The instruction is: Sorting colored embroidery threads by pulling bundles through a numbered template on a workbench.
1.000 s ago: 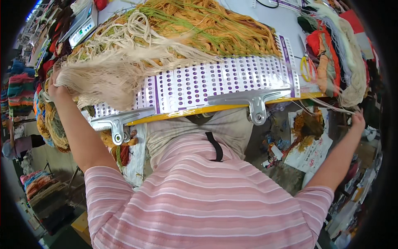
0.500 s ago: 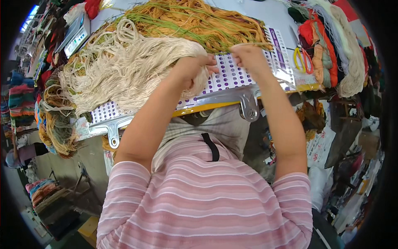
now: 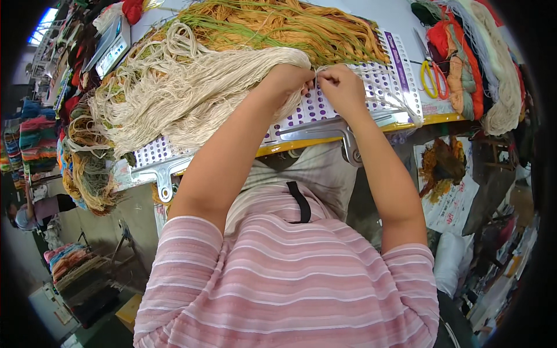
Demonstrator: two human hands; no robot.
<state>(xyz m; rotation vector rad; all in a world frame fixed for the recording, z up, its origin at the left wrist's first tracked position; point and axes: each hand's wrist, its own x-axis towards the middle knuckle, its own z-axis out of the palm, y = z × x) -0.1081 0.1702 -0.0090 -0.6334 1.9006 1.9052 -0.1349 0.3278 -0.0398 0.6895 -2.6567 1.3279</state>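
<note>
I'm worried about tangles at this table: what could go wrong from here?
The cream yarn gathered at the left hand overlaps the orange and green yarn, so strands might tangle if pulled. The pale strands trailing right of the right hand lie close to a metal clip and might snag. If the left hand's grip loosens, the yarn bundle could slump over the dotted sheet.

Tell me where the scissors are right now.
In the head view, the scissors lie toward the right side of the table, between the purple-dotted white sheets and the peach yarn bundle.
</note>
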